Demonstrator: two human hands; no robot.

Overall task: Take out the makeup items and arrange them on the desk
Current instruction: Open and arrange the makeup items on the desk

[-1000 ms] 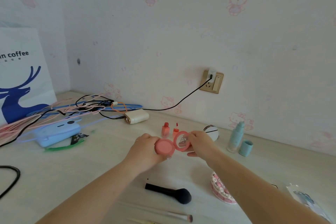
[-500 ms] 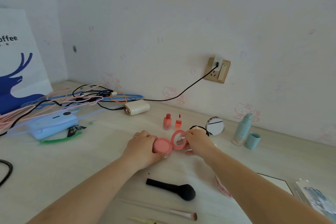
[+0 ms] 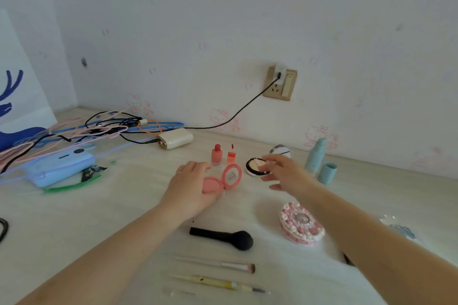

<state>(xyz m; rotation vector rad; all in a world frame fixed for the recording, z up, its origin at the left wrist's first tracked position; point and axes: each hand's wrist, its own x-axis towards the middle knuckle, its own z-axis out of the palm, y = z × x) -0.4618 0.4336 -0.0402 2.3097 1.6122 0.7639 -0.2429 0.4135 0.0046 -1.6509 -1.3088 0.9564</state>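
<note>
Our left hand grips the open pink compact on the table, just before two small bottles, while our right hand hovers released over a powder compact.

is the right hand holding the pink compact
No, the right hand hovers open and apart from the pink compact, which only the left hand grips.

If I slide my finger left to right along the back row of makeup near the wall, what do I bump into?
Red nail polish bottle → small red lip tint → open powder compact → teal bottle → teal cap.
</note>
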